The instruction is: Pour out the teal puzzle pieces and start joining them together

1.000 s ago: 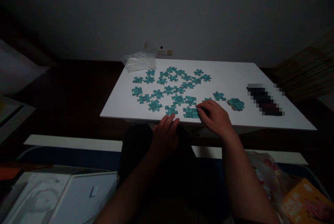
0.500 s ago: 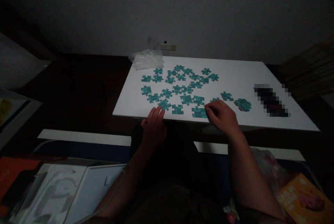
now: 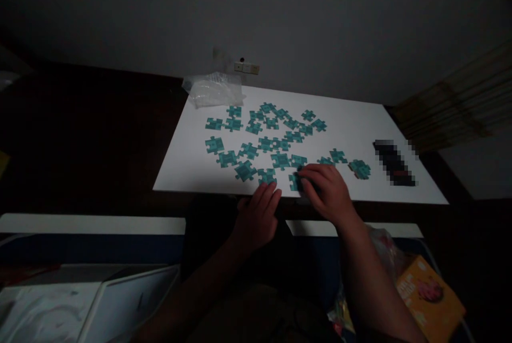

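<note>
Puzzle pieces (image 3: 280,160) lie mostly unjoined on table (image 3: 352,124); right hand (image 3: 331,191) curls nearly closed over one by near edge, grip unclear; left hand (image 3: 258,220), fingers loosely extended at that edge, appears empty.

Head view, the only one; from wearer's head, facing forward and down; left hand (image 3: 258,217) and right hand (image 3: 330,193) fairly near, white table (image 3: 352,119) ahead; wall (image 3: 320,23) farther off.
</note>
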### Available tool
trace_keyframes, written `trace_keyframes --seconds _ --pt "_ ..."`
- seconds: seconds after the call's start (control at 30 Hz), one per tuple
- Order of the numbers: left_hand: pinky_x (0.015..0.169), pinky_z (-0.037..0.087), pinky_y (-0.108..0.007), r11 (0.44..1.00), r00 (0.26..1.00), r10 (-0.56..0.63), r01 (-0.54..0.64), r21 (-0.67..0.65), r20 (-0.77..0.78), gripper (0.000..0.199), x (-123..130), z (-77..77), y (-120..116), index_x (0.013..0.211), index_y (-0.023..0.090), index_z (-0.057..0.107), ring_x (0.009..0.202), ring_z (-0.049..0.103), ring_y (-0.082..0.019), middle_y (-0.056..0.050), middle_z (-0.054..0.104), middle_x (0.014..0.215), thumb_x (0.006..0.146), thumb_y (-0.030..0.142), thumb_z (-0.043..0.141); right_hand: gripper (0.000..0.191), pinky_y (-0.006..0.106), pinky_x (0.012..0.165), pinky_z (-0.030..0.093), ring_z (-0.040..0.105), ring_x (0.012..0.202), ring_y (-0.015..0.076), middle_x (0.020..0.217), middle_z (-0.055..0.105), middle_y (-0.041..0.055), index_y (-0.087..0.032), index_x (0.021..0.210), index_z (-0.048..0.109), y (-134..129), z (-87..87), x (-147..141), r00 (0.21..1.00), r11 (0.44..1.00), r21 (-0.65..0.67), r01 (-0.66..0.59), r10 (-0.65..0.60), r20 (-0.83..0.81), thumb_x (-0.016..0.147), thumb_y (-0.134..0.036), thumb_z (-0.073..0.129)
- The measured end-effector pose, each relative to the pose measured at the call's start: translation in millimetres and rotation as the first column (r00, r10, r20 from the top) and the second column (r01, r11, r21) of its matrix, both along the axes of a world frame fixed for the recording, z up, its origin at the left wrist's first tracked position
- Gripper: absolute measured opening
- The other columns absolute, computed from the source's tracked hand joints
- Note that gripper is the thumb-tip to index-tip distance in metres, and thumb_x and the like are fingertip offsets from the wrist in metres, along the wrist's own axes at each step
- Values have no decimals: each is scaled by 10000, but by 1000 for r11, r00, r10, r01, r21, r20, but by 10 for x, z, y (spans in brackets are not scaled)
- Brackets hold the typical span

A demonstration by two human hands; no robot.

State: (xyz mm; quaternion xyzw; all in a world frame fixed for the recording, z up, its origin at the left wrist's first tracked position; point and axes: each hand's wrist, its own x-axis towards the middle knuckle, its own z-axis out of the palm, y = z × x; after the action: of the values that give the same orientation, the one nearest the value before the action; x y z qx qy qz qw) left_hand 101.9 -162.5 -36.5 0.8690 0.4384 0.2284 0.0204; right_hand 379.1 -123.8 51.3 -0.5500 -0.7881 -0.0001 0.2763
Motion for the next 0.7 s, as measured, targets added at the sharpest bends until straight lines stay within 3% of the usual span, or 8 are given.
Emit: trace_keyframes --seconds 0.13,0.33,0.5,0.7 --pt "1277 543 -578 1000 1000 -13 13 -28 24 811 21 -178 78 1840 366 668 1679 672 -366 -54 705 1858 1048 221 765 325 632 1158 634 778 1370 422 1482 874 174 -281 1392 897 49 22 -295 993 990 -136 44 -29 113 1233 -403 641" --pt "1270 626 -567 999 998 -33 32 16 58 711 16 -311 143 1694 347 766 1604 743 -356 -84 797 1747 1006 165 765 406 720 1230 619 741 1515 449 1629 834 148 -328 1502 869 228 16 -443 995 978 -184 93 -86 43 1246 -409 565" --pt "1214 650 -626 1000 998 17 -17 -2 68 750 25 -320 114 1697 357 761 1602 754 -410 -105 796 1744 977 144 778 428 683 1247 608 786 1447 416 1527 879 150 -287 1432 881 129 61 -178 990 983 -141 121 -130 -56 1261 -406 508" --pt "1372 551 -598 999 997 31 -29 -27 76 719 18 -364 127 1706 354 762 1627 733 -399 -96 791 1752 1018 145 748 337 636 1123 636 835 1208 391 1257 931 133 -296 1221 878 -33 -93 376 950 964 -39 263 -266 -165 1201 -409 561"
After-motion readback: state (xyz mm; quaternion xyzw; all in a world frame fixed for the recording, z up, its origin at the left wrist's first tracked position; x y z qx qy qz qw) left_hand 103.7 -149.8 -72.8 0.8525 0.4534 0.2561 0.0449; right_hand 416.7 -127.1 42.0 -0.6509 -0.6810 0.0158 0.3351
